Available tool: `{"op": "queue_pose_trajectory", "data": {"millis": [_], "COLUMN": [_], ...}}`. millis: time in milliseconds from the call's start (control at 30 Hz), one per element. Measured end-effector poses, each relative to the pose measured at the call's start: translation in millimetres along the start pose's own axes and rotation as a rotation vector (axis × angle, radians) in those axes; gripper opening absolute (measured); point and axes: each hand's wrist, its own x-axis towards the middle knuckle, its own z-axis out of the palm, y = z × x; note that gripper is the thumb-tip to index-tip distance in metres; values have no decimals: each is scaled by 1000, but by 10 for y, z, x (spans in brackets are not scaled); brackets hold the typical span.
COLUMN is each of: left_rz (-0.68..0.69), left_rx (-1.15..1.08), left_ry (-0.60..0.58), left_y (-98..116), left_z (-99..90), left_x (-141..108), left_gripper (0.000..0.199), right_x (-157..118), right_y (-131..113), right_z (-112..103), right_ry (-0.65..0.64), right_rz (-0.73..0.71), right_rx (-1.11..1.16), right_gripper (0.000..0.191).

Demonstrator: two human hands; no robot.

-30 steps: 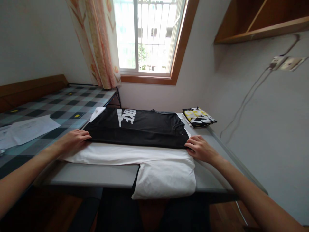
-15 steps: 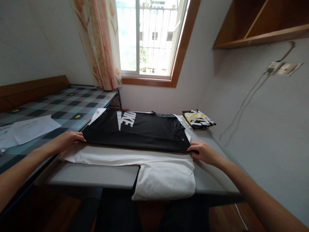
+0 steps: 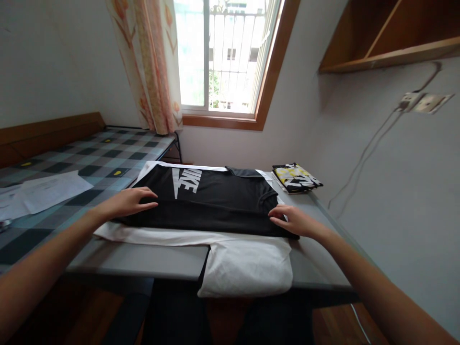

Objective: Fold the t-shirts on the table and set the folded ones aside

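Note:
A black T-shirt (image 3: 223, 201) with large white lettering lies sideways across the table, its neckline toward the right. Beneath it spreads a white garment (image 3: 247, 268), whose sleeve or flap hangs toward the near table edge. Over the shirt's left end is my left hand (image 3: 134, 200), thumb and fingers apart and nothing between them. My right hand (image 3: 293, 220) hovers at the right end by the neckline, fingers parted and holding nothing. Whether either hand touches the cloth I cannot tell.
On the grey table (image 3: 136, 258), a folded black, white and yellow garment (image 3: 296, 177) lies at the back right against the wall. A bed with a checked cover (image 3: 118, 148) and paper sheets (image 3: 53, 189) adjoins the left side. A wall shelf (image 3: 391, 52) juts out upper right.
Both hands have let go of the black T-shirt's near edge and moved inward over it, fingers opening. That edge now lies a little nearer to me.

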Motion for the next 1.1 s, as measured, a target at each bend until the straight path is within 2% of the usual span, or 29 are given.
{"op": "queue_pose_trajectory", "data": {"millis": [100,200,333,400,533,767,900,1100], "left_rz": [147,234,303,279,224,219,206,202], "left_rx": [-152,-273,-255,-203,-162,-188,-204,-231], "left_ry": [54,85,49,40,91,127,116,143], "left_y": [398,782,1179,1298,1375,1378,1400,1398], "left_z": [105,293,606,748,917,931,919,910], "left_x": [342,741,1213,1355,1430,1399,1411,1418], "left_gripper": [60,60,62,59,56,57,56,50], "right_x": [285,654,1181,1410,1765,2181,2349,2544], "right_y": [53,104,145,170,279,516,639,832], "right_z": [75,166,253,282,323,353,319,269], "right_ry": [55,83,111,140,180,325,323,310], "right_rz": [-5,40,155,190,270,611,748,863], "right_rx": [-4,22,96,119,55,-145,-96,-13], "right_gripper": [29,25,23,25,27,39,57,59]}}
